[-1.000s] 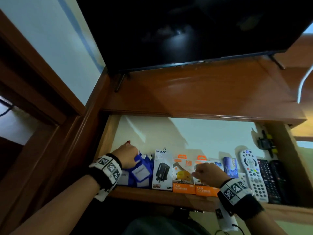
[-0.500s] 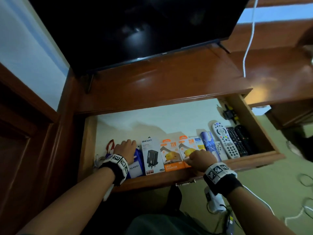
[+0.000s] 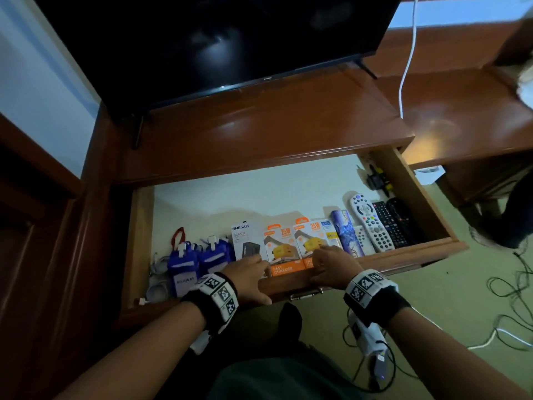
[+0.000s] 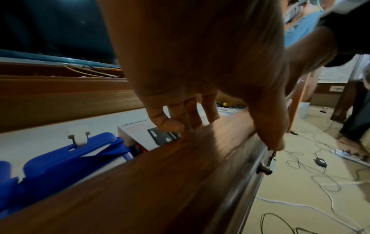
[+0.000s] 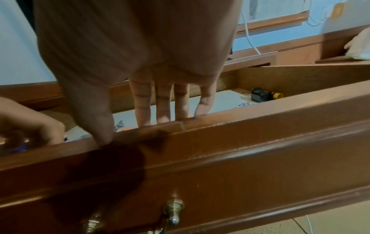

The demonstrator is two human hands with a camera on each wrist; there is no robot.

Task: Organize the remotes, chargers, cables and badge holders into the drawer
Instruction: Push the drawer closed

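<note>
The wooden drawer (image 3: 403, 255) stands open. Inside, from left to right, lie white cables (image 3: 157, 287), blue badge holders (image 3: 199, 261), a white charger box (image 3: 245, 238), two orange charger boxes (image 3: 281, 246), a blue patterned box (image 3: 344, 232), a white remote (image 3: 369, 223) and black remotes (image 3: 389, 223). My left hand (image 3: 256, 280) grips the drawer's front rail, fingers inside by the white box (image 4: 140, 134) and thumb on the outer face. My right hand (image 3: 331, 264) holds the same rail (image 5: 260, 126), its fingers (image 5: 163, 102) reaching over it and the thumb on the top edge.
A black TV (image 3: 202, 39) stands on the wooden top (image 3: 259, 131) above the drawer. A brass handle (image 5: 174, 210) sits on the drawer front. A white cord (image 3: 406, 59) hangs at the right, cables (image 3: 513, 284) litter the floor, and another person's legs (image 3: 516, 215) are at right.
My left hand left the badge holders and my right hand left the orange charger box. Both came back to the drawer's front rail. The head view swung right.
</note>
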